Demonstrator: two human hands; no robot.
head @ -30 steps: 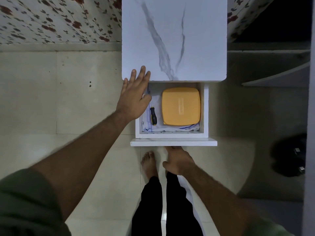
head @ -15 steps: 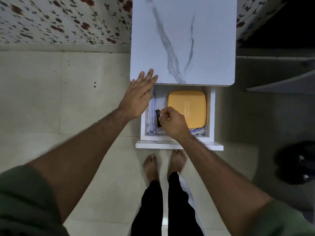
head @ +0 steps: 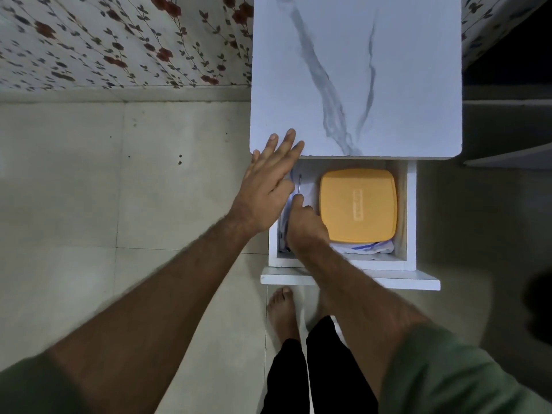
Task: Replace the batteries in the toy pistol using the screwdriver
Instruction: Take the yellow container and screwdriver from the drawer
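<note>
A small white cabinet with a marbled top [head: 355, 76] has its drawer [head: 410, 216] pulled out toward me. Inside on the left lies the screwdriver [head: 299, 184]; only its thin metal shaft shows, pointing away from me. My right hand [head: 304, 225] is closed over its handle, which the hand hides. My left hand [head: 267, 186] lies flat with fingers spread on the front left corner of the cabinet top, above the drawer's left side. No toy pistol or batteries show.
An orange lidded box [head: 358, 204] fills the drawer's right side, resting on a white cloth with blue stripes [head: 370, 248]. My bare feet [head: 282, 312] stand on the tiled floor below the drawer front. Flowered wallpaper [head: 119, 40] is behind. A dark object [head: 537, 306] sits at right.
My right hand came up from below the drawer front, reached into the drawer and closed on the screwdriver handle. My left hand stayed on the cabinet corner.
</note>
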